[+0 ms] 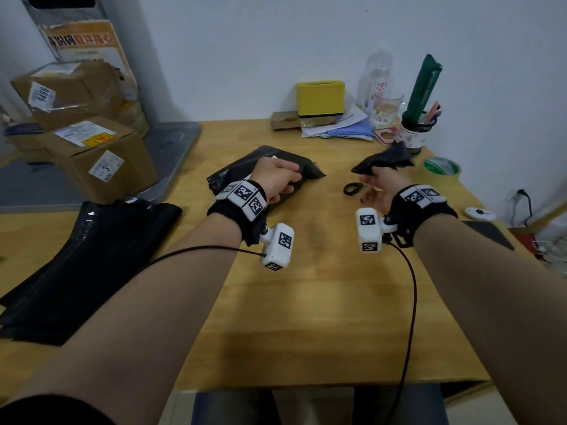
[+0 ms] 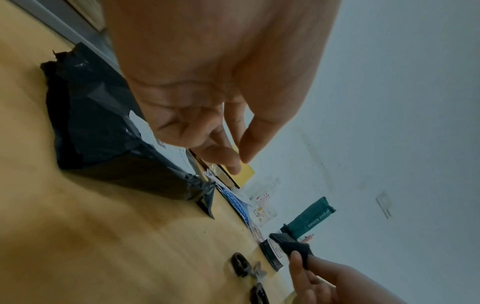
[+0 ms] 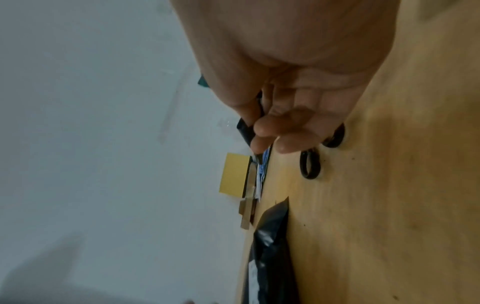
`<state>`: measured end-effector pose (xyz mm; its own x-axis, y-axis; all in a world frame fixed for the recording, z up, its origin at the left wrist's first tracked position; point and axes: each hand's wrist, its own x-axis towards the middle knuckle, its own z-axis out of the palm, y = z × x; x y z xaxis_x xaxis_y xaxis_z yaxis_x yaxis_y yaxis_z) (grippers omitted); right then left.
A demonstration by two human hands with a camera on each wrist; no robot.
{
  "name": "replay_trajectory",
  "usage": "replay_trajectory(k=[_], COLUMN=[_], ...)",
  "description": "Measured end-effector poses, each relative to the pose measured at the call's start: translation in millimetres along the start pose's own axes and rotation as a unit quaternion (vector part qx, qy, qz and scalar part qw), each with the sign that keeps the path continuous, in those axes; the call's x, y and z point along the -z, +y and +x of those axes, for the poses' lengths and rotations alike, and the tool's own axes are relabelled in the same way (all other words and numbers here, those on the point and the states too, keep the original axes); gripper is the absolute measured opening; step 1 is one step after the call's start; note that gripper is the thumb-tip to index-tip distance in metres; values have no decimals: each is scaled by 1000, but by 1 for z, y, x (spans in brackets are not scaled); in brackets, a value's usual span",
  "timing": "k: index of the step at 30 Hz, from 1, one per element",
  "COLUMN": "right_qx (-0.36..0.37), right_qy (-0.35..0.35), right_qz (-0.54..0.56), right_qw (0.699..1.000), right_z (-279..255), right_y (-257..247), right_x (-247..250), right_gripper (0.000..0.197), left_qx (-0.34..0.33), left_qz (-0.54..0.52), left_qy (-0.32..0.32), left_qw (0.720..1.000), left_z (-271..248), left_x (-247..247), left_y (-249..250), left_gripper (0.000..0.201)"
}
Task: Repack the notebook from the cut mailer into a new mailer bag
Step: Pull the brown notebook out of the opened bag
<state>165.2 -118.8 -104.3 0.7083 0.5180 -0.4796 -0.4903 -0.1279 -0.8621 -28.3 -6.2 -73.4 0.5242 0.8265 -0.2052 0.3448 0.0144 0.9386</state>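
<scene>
The cut black mailer [image 1: 310, 173] lies on the wooden table [image 1: 306, 302], a little left of centre, with a white label on its top. The notebook itself does not show. My left hand [image 1: 279, 179] hovers just over the mailer [image 2: 103, 131], its fingers loosely curled and holding nothing [image 2: 240, 164]. To the right, my right hand [image 1: 372, 184] is raised above the table. Its thumb and fingers pinch a crumpled black scrap of mailer plastic [image 1: 383, 161], which also shows in the wrist views [image 3: 245, 129] [image 2: 291, 244].
Black-handled scissors [image 1: 352, 188] lie under the right hand. A stack of new black mailers [image 1: 86, 262] sits at the table's left edge. At the back are a yellow box [image 1: 320, 98], a pen holder [image 1: 414, 130] and a tape roll [image 1: 441, 167]. Cardboard boxes [image 1: 92, 148] stand off to the left.
</scene>
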Motion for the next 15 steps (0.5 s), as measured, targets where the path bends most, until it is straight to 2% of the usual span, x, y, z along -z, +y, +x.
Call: replay_trajectory(k=[4, 6, 9, 11, 13, 15], right_qx=[-40, -58, -103, -125, -123, -88], right_qy=[10, -18, -93, -142, -175, -179], right_qz=[42, 53, 73, 48, -10, -56], right_qw=[998, 997, 988, 981, 977, 978], right_z=[0, 1, 2, -1, -7, -13], right_y=[-6, -6, -2, -1, 1, 2], right_x=[5, 5, 0, -7, -18, -30], right_gripper=[40, 43, 40, 42, 42, 32], left_qx=[27, 28, 13, 4, 2, 0], left_qz=[-11, -8, 19, 34, 38, 41], left_qy=[-3, -1, 7, 13, 22, 31], left_qw=[1000, 1000, 1000, 999, 999, 999], left_z=[2, 4, 5, 5, 7, 9], left_x=[-4, -3, -1, 2, 8, 15], left_y=[-4, -7, -12, -16, -20, -23], left_gripper=[23, 23, 22, 21, 19, 16])
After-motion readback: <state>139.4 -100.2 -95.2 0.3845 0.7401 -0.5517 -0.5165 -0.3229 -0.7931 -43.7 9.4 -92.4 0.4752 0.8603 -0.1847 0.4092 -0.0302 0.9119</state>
